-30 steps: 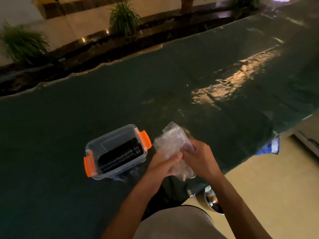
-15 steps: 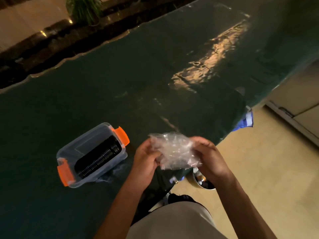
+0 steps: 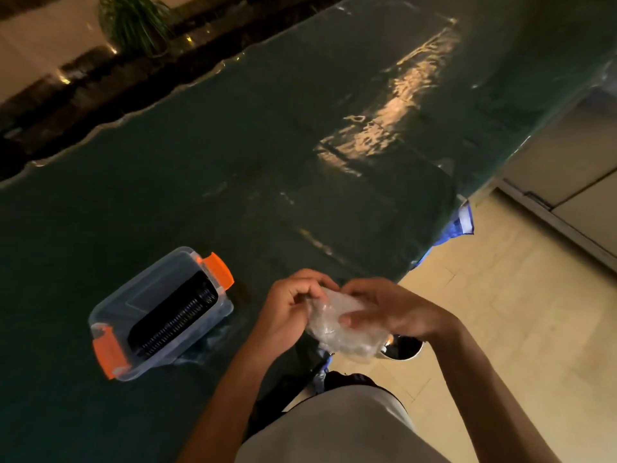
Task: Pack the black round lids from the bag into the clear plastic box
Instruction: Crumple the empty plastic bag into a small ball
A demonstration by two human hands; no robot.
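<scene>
At the far left we see the clear plastic box [image 3: 160, 312] sitting on the dark green table cover [image 3: 233, 145], near the table's front edge; it has an orange latch [image 3: 218, 270] at its far end and another orange latch [image 3: 108, 354] at its near end, and it lies open at the top; inside it a row of black round lids [image 3: 175, 315] stands on edge, packed close together along the side nearer the hands. To the right of the box, apart from it, we find the left hand [image 3: 288, 309] with its fingers curled shut on the left edge of the clear bag [image 3: 340, 329]; the bag is crumpled and held up in the air just past the table's edge; whether any lids remain inside it we cannot tell. Further right, the right hand [image 3: 394, 310] clamps the bag from the other side, thumb underneath and fingers folded over the top. Below the bag, on the tiled floor [image 3: 517, 329], we glimpse part of a shiny round bin [image 3: 404, 350]; at top left stands a green plant [image 3: 133, 21].
</scene>
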